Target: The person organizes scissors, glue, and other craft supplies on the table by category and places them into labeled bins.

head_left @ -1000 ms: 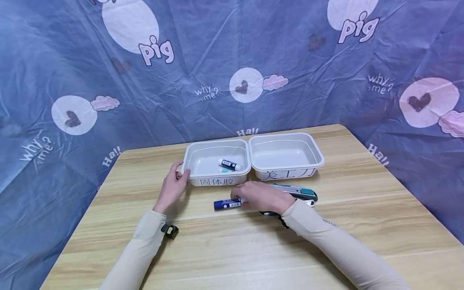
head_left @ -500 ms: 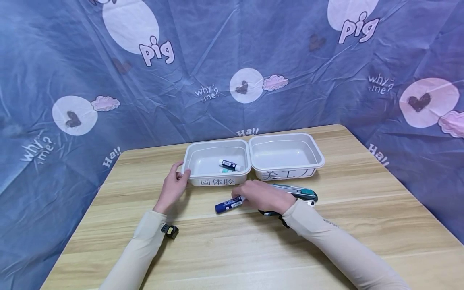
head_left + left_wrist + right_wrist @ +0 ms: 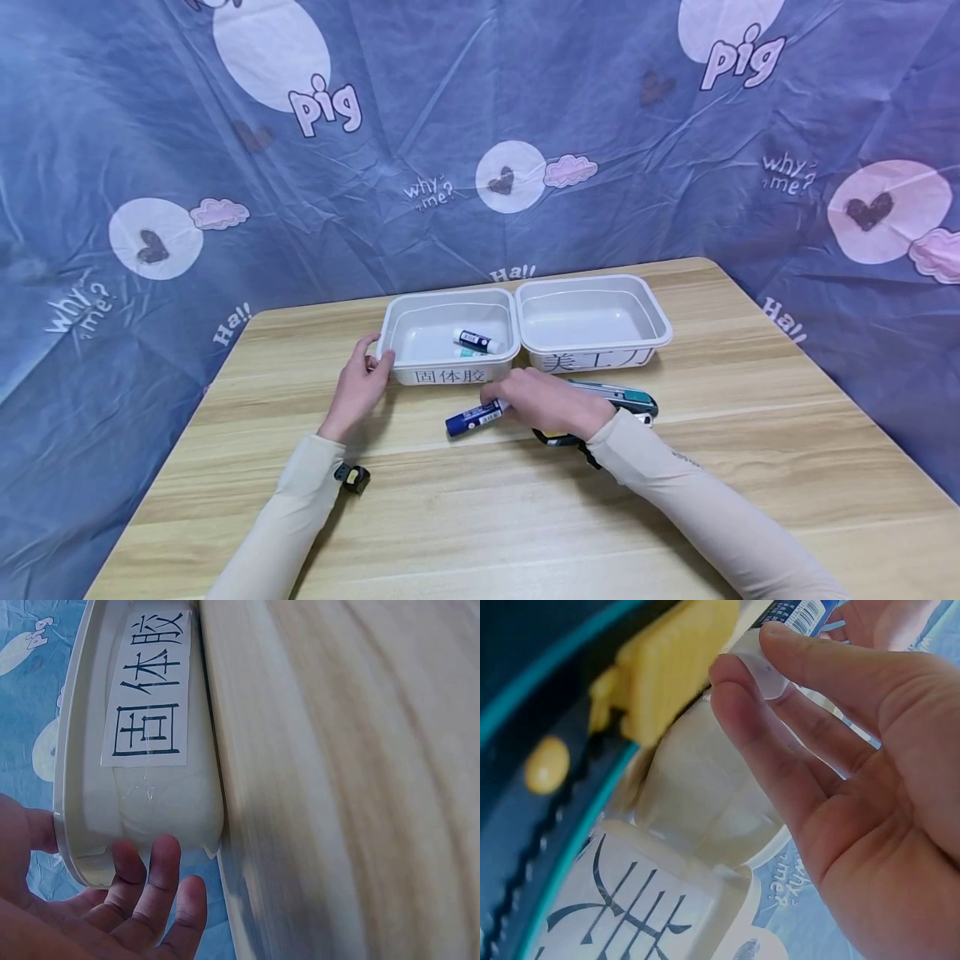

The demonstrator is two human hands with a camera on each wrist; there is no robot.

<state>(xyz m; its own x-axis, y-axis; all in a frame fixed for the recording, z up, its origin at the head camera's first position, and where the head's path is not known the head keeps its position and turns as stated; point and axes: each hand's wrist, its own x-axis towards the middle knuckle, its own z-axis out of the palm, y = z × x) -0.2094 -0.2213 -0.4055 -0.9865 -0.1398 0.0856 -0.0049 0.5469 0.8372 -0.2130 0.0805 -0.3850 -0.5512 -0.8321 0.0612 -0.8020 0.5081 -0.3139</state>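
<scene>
My left hand holds the near left corner of the left white plastic box, thumb and fingers about its rim. That box's front label reads 固体胶, and a dark-blue and white glue stick lies inside, with a green-labelled one partly hidden by the front wall. In front of the boxes my right hand pinches another glue stick by its white end, between thumb and fingertips. Its blue capped end points left and slightly toward me, close over the table.
A right white box, labelled 美工刀, stands against the left one. Utility knives lie beside and beneath my right wrist: a green-grey one and a dark one with a yellow slider. A patterned blue cloth hangs behind the wooden table.
The glue stick in my right hand has turned from nearly level across the table to slanted, its blue end nearer me. My left hand and both boxes stay where they were.
</scene>
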